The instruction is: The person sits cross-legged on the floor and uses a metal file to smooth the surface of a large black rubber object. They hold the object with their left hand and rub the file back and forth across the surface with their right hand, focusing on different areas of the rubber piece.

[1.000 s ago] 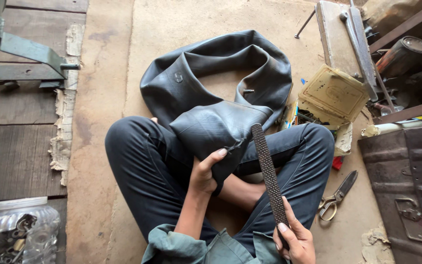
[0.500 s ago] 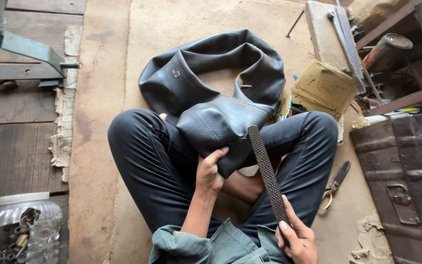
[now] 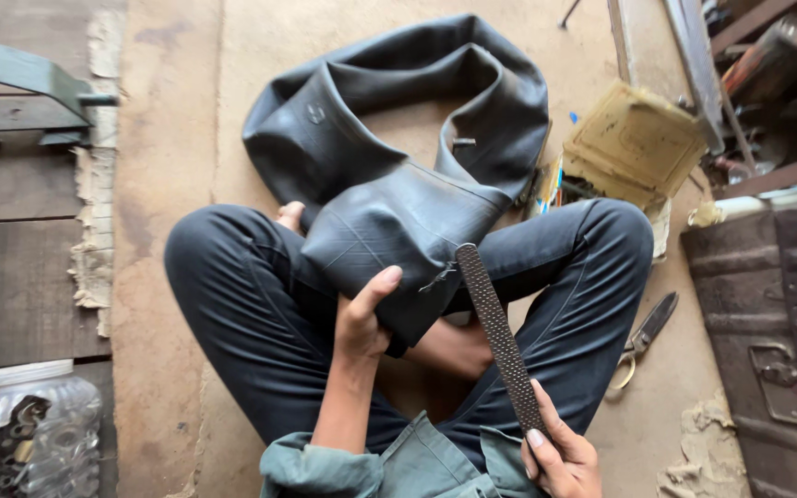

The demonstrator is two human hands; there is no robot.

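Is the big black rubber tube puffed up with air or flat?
Flat. The tube lies limp and creased on the floor, its walls sagging, and the left hand grips a folded part over the lap.

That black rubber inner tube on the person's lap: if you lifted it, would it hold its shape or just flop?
The inner tube would probably flop: it lies deflated, folded and creased across the knees. The left hand bunches a fold easily, so it seems soft. It looks fairly heavy and unlikely to roll, lying slumped on the floor.

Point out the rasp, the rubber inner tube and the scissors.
rasp (image 3: 498, 327): head view, middle of its rough blade.
rubber inner tube (image 3: 398, 226): head view, flat fold lying over the lap.
scissors (image 3: 643, 337): head view, near the pivot, on the floor.
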